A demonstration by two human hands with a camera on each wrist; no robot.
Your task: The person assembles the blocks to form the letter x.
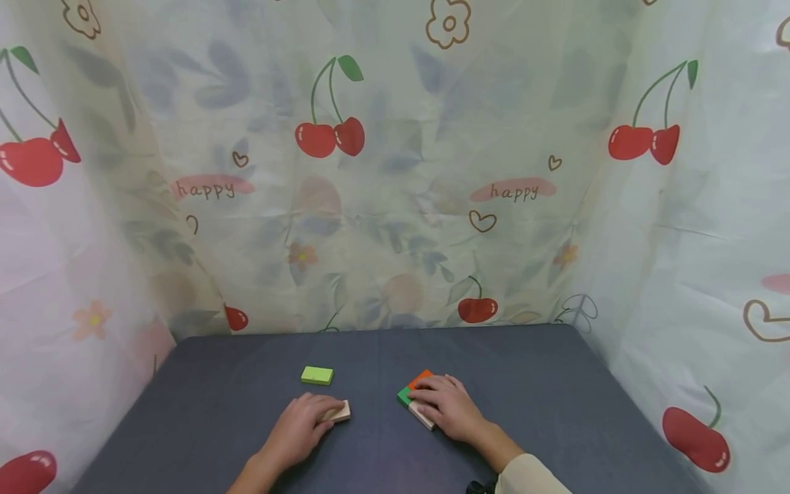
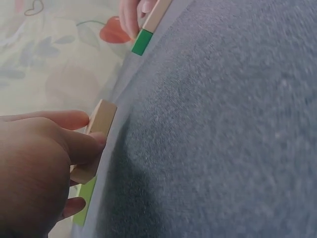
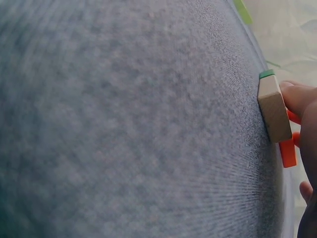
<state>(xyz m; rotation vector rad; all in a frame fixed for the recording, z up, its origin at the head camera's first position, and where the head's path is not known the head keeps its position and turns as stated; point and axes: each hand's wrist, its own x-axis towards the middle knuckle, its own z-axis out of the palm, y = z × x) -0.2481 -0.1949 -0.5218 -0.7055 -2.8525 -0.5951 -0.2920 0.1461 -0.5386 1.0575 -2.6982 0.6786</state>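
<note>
In the head view my left hand (image 1: 299, 429) pinches a plain wooden block (image 1: 337, 413) near the middle of the table. The left wrist view shows this wooden block (image 2: 101, 119) tilted between thumb and fingers, above the dark cloth. A lime green block (image 1: 317, 375) lies flat just beyond that hand. To the right, my right hand (image 1: 453, 408) rests over a group of touching blocks: an orange block (image 1: 422, 377), a green block (image 1: 404, 395) and a pale wooden block (image 1: 422, 416). Its fingers lie on the blocks and partly cover the orange one.
A dark grey cloth (image 1: 376, 453) covers the table. Behind it and along both sides hang pale curtains (image 1: 395, 171) printed with cherries, hearts and flowers. A pale sleeve (image 1: 531, 475) covers the right forearm, with a small black object (image 1: 478, 488) beside it.
</note>
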